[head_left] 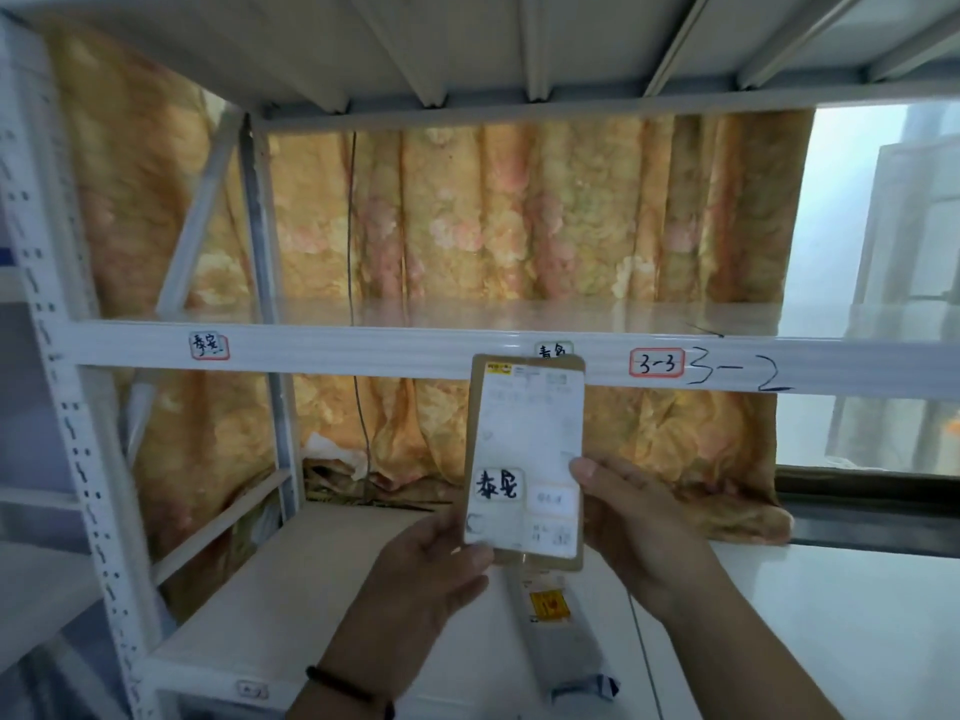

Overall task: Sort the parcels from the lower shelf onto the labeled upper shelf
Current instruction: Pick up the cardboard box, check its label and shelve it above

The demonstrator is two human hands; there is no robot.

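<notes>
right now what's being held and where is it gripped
A flat brown parcel, upright: left hand at its bottom left corner, right hand on its lower right edge.

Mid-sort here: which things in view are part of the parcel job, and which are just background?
Job: brown parcel held in left hand and right hand; upper shelf; its labels; lower shelf; another parcel lying there.
Background: floral curtain; window.

a floral orange curtain [519,210] hangs behind the rack; a window [883,210] glows at right, a thin cord [352,226] dangling.
</notes>
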